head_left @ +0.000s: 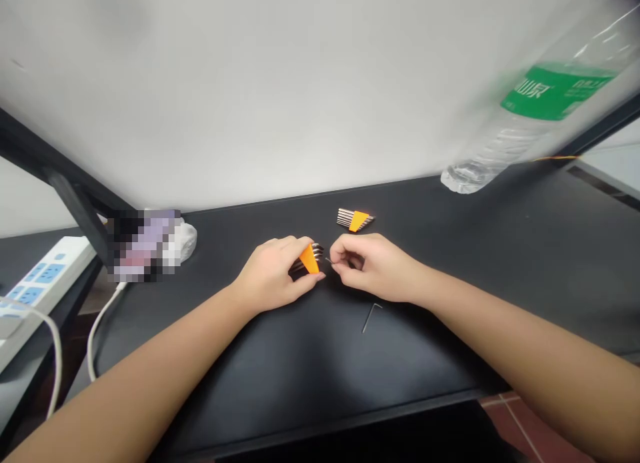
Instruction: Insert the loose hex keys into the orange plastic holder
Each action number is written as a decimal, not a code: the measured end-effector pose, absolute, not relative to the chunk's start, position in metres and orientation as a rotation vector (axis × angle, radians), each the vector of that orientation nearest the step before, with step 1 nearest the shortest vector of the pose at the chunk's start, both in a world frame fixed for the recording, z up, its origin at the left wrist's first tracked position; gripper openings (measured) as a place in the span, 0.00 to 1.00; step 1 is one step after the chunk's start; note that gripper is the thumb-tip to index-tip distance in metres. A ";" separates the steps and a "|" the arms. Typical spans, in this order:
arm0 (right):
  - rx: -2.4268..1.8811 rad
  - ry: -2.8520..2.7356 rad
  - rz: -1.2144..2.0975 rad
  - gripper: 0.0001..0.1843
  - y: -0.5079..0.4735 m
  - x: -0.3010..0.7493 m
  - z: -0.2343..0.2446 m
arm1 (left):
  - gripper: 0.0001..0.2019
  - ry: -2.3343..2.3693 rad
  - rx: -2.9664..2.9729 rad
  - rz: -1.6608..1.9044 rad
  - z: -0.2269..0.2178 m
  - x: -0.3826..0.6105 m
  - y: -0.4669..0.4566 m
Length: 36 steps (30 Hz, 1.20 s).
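Left hand (273, 273) clamps the orange hex-key holder (309, 258) on the black desk (280, 383) — right hand (367, 266) pinches a thin hex key (329, 261) right at the holder's key end. Behind the holder lies a second hex-key set (355, 219) — nearer, a loose hex key (371, 316).

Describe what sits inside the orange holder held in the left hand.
Inside the orange holder a row of metal hex keys shows, ends poking out. The left hand covers their far parts, so their number cannot be told. The right hand pinches a thin key beside it.
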State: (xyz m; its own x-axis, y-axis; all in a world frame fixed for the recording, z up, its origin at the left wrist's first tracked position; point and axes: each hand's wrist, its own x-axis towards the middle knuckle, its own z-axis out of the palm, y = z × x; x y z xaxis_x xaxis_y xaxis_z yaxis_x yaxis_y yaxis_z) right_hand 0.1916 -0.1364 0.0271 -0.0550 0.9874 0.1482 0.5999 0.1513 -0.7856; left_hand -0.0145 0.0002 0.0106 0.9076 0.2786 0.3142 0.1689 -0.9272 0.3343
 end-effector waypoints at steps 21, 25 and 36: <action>-1.437 -2.129 0.297 0.12 -0.136 0.184 0.024 | 0.20 0.216 2.915 0.487 0.009 -0.014 -0.003; -1.461 -1.974 0.335 0.07 -0.136 0.183 0.024 | 0.16 0.291 2.850 0.477 0.010 -0.014 -0.003; -1.504 -1.933 0.305 0.07 -0.134 0.184 0.017 | 0.18 0.390 2.759 0.520 0.012 -0.014 -0.003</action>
State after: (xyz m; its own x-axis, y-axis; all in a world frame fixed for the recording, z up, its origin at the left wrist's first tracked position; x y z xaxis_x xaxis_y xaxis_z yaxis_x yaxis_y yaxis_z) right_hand 0.1835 -0.1342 0.0166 -0.1201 0.9272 0.3547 0.7731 0.3115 -0.5525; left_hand -0.0138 -0.0033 0.0124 0.8973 0.3169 0.3074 0.2058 -0.9162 0.3439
